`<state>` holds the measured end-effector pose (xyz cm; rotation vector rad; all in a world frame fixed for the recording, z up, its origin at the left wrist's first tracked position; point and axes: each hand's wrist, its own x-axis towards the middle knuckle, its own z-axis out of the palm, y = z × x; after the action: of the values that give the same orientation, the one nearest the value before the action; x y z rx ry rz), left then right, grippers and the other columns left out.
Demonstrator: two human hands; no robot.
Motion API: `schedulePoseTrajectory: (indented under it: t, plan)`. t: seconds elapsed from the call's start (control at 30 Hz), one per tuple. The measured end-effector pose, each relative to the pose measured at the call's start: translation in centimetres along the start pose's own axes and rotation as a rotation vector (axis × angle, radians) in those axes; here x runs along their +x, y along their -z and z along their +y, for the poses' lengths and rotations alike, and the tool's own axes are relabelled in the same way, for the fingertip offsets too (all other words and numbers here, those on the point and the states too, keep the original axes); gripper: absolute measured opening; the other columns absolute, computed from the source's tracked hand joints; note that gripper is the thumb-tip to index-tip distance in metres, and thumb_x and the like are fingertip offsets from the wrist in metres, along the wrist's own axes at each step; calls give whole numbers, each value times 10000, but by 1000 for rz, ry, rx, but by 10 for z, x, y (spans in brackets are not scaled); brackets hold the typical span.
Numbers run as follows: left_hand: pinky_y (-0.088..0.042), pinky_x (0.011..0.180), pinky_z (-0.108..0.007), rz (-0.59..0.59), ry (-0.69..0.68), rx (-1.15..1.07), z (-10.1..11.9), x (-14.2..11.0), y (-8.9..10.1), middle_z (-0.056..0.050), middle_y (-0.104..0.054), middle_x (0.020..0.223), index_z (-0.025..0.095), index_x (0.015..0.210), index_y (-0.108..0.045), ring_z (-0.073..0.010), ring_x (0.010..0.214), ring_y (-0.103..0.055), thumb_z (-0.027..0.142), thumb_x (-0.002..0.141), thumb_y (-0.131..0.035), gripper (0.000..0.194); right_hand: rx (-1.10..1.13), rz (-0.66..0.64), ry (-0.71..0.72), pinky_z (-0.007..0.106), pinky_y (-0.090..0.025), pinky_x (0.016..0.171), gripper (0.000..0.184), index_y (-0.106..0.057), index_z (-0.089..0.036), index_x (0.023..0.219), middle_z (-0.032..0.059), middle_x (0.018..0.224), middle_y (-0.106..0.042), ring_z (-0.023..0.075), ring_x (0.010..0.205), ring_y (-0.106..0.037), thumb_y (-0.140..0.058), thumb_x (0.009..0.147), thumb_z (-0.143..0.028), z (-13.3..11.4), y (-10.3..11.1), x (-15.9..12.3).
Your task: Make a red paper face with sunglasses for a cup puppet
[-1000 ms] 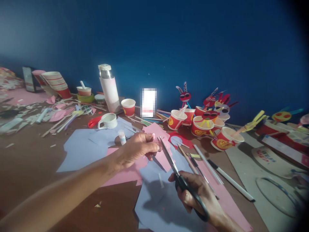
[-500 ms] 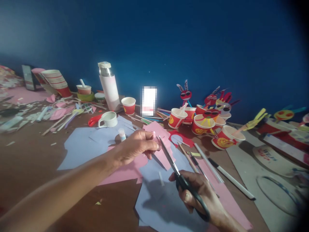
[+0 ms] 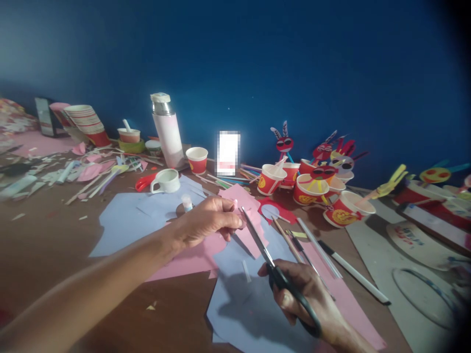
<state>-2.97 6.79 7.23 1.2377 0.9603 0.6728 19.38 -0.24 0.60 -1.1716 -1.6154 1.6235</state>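
My left hand point(image 3: 208, 221) is closed in a pinch on a small pink paper piece point(image 3: 235, 202), held a little above the table. My right hand point(image 3: 307, 299) grips black-handled scissors point(image 3: 272, 267), whose blades point up and left with their tips right at the pinched piece. Beneath both hands lie lilac paper sheets point(image 3: 243, 314) and pink paper sheets point(image 3: 191, 262) on the brown table point(image 3: 47, 245). A small glue tube point(image 3: 187, 202) stands just behind my left hand.
Red paper cups with paper bunny faces point(image 3: 316, 184) crowd the back right. A white flask point(image 3: 167, 130), a white mug point(image 3: 166, 181), red scissors point(image 3: 144, 183) and stacked cups point(image 3: 86, 122) sit at the back left. Sticks and a white marker point(image 3: 353, 277) lie right of the scissors.
Hands and scissors stay almost where they were; the view has shifted slightly. The pinch on the pink piece is unchanged.
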Motion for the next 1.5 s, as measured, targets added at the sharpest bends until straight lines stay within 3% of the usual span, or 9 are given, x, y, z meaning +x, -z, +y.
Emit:
schedulePoseTrajectory:
  t: [0.47, 0.73, 1.0, 1.2, 1.5]
  plan:
    - [-375, 505, -226, -24, 42, 50, 9, -2, 1, 20, -567, 538, 159, 563, -559, -90, 507, -483, 233, 643, -625, 128, 4, -17, -32, 194, -290, 373, 482, -613, -127, 904, -53, 492, -456, 66, 364, -390, -681, 659, -537, -1, -1, 0]
    - [-381, 492, -217, -55, 39, -26, 3, 1, 3, 19, -551, 534, 156, 565, -550, -92, 500, -503, 235, 664, -627, 148, 10, 0, -27, 191, -285, 373, 491, -614, -125, 889, -56, 489, -447, 62, 362, -380, -678, 655, -553, -2, -2, -1]
    - [-444, 542, -219, -8, -28, -123, -7, 4, -1, 30, -531, 592, 144, 659, -611, -84, 535, -515, 277, 723, -644, 151, 95, 43, -20, 189, -290, 359, 565, -615, -122, 907, -62, 499, -425, 58, 352, -371, -663, 642, -619, 2, -1, 2]
    - [-418, 531, -198, 10, -21, -87, -7, 4, 0, 31, -540, 577, 147, 614, -577, -80, 539, -526, 254, 713, -637, 158, -17, -1, 18, 191, -308, 396, 470, -613, -123, 930, -46, 519, -459, 66, 387, -407, -634, 711, -537, 6, 2, 1]
    - [-386, 493, -196, -19, -7, -31, -6, 3, 3, 32, -529, 584, 156, 595, -550, -81, 525, -514, 236, 691, -607, 137, 32, -30, 9, 189, -302, 406, 462, -614, -136, 934, -48, 545, -455, 62, 414, -394, -670, 683, -519, 8, 2, 2]
